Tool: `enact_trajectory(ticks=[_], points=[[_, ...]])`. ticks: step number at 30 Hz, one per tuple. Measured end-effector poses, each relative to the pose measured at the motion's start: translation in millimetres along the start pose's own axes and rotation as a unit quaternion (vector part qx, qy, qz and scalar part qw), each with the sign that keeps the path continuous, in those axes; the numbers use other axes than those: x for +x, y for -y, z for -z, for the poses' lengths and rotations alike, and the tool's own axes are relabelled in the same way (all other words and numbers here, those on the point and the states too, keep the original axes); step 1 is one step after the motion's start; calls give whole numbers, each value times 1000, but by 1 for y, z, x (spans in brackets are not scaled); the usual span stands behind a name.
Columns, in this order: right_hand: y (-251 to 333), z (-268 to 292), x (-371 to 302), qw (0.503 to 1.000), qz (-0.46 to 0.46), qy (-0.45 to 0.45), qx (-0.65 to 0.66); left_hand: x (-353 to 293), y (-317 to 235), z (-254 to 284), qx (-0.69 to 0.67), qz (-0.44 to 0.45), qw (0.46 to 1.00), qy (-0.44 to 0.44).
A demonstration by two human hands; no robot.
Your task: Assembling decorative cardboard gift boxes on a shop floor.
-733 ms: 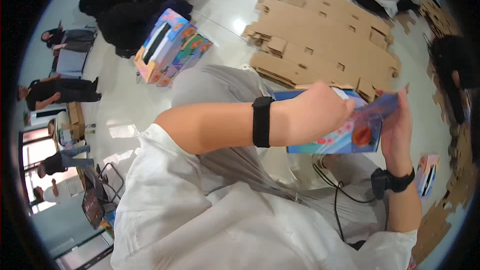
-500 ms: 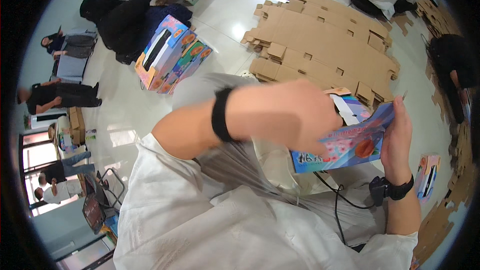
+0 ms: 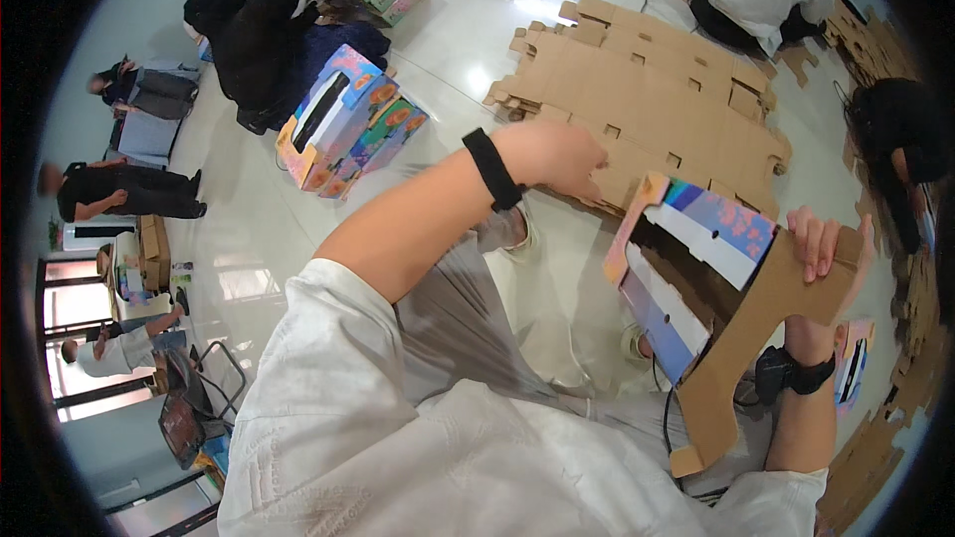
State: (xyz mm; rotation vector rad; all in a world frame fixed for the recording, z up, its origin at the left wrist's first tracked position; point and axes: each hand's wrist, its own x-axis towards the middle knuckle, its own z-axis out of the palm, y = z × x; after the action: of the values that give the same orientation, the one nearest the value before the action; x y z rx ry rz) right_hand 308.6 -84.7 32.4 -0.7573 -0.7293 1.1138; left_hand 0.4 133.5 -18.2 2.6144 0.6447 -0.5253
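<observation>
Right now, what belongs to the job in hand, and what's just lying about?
Likely in the job: open carton, gripped by right hand; left hand, off the carton.

Apparently lying about: stacked cartons; far-right carton; flat cardboard on the floor.

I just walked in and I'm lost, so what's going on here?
The person's right hand holds a printed carton by its brown cardboard panel, with the carton open and its inside showing. The left hand is apart from it, seen against the flattened cardboard. More cartons stand off to the left.

Floral carton point(image 3: 748, 316), open, tilted, brown inside
</observation>
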Motion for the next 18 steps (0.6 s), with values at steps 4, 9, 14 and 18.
enact_trajectory(ticks=[4,9,14,18], points=[[6,-7,-9,999,13,41,19,15,36,2,-22,16,997,-66],[23,-24,-20,994,57,91,-7,37,65,10,-57,71,990,-103],[42,-36,-16,983,87,162,-3,56,62,2,-171,56,973,-145],[50,-30,-2,969,88,227,45,61,67,-8,-304,119,944,-46]])
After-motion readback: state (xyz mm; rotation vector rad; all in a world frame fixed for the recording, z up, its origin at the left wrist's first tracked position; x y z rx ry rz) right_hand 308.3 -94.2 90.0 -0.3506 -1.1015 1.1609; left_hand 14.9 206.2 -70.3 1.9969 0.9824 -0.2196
